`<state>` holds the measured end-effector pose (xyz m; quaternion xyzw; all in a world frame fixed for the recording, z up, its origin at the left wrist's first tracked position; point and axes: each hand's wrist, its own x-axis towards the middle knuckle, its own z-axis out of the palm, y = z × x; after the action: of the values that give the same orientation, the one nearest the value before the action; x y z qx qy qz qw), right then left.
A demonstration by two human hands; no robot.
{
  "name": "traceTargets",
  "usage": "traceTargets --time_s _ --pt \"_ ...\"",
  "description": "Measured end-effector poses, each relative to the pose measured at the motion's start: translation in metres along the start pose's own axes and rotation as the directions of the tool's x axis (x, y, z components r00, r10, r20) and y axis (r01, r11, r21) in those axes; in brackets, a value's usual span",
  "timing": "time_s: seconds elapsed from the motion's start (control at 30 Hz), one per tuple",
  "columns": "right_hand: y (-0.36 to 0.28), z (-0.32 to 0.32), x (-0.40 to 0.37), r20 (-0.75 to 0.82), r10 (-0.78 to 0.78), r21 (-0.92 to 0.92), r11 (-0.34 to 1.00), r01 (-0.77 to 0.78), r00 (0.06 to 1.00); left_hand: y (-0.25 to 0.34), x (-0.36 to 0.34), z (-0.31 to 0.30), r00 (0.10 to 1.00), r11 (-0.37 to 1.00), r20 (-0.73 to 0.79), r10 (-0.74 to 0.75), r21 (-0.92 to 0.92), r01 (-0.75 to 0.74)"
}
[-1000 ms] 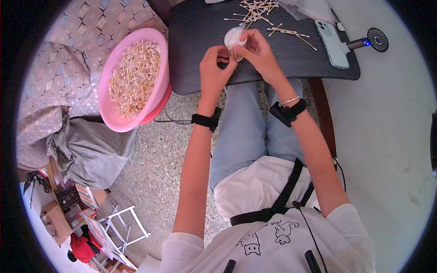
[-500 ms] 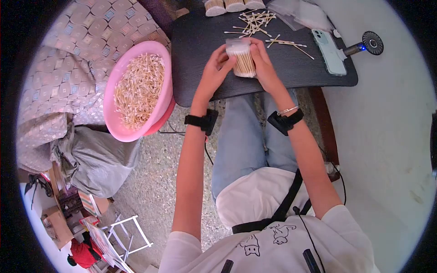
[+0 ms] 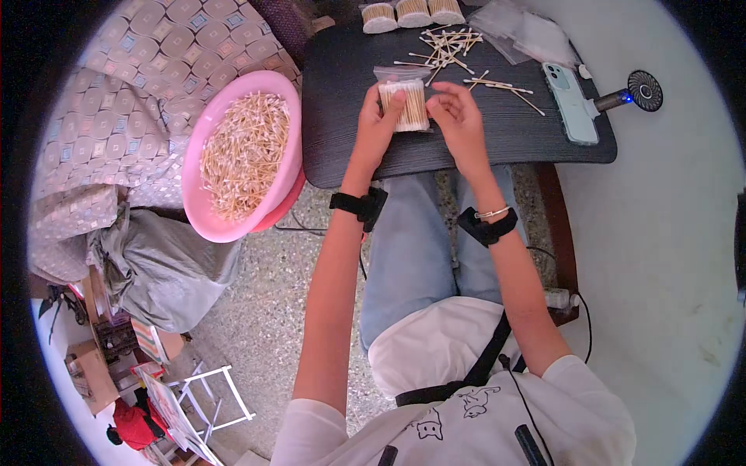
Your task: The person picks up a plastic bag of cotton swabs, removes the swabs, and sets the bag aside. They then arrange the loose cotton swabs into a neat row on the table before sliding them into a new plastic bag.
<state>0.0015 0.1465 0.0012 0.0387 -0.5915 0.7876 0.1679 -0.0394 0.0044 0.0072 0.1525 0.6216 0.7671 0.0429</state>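
"Black table (image 3: 342, 124): where's the clear packet of swabs (image 3: 416, 115)?"

"Near its front edge, between the hands. The left hand (image 3: 378, 124) grips its left side, thumb across the front, hiding some sticks."

"And the right hand (image 3: 458, 116)?"

"Fingers loosely bent at the packet's right side; I can't tell whether they touch it."

"What's in the way beyond?"

"Loose swabs (image 3: 451, 53) lie scattered between it and the plastic bags (image 3: 521, 33). Three swab bundles (image 3: 413, 13) stand in a row at the far edge."

"Off to the right?"

"A phone (image 3: 571, 105), with a small fan (image 3: 645, 91) just beside it."

"Left?"

"A pink basin (image 3: 194, 182) heaped with swabs, beside the table, and a grey cloth (image 3: 167, 268) below."
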Motion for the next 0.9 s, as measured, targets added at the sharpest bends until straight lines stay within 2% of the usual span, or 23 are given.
traceTargets --time_s 0.1,0.2,0.3,0.4,0.5,0.6,0.7,0.8,0.9 --pt "-0.001 0.000 0.000 0.016 0.019 -0.059 0.998 -0.018 1.000 -0.004 0.002 -0.002 0.998 0.996 -0.005 0.061 0.073 -0.061" --pt "0.003 0.002 -0.001 -0.047 -0.015 -0.088 0.996 0.011 0.999 -0.005 0.001 -0.001 0.996 0.995 -0.009 0.089 0.034 -0.089" --pt "0.006 0.003 0.002 0.019 -0.072 -0.196 0.978 0.074 0.997 -0.001 -0.002 -0.002 0.999 0.999 -0.006 0.032 0.027 -0.032" --pt "0.010 -0.001 0.004 0.044 -0.003 -0.094 0.996 0.007 0.999 0.000 -0.002 -0.004 0.999 0.999 0.007 0.047 -0.008 -0.047" --pt "0.011 -0.006 0.004 0.078 0.038 -0.147 0.989 -0.026 0.996 0.002 -0.003 -0.005 1.000 0.999 0.027 0.001 -0.036 0.000" --pt "0.007 -0.006 0.003 0.099 0.049 -0.107 0.994 -0.038 0.994 0.001 -0.004 -0.002 0.996 0.996 0.033 0.087 -0.024 -0.086" --pt "0.004 0.000 0.006 0.064 -0.090 -0.072 0.993 0.094 0.994 0.002 -0.001 -0.006 0.999 0.985 0.036 0.027 -0.172 -0.021" --pt "-0.004 0.002 0.004 0.089 -0.015 0.054 0.998 0.010 0.996 0.003 -0.002 -0.005 0.995 0.992 0.020 0.093 -0.085 -0.091" --pt "-0.015 0.001 0.006 0.060 0.092 0.075 0.993 -0.097 0.994 0.009 -0.006 0.000 0.995 0.996 0.028 0.093 -0.020 -0.092"
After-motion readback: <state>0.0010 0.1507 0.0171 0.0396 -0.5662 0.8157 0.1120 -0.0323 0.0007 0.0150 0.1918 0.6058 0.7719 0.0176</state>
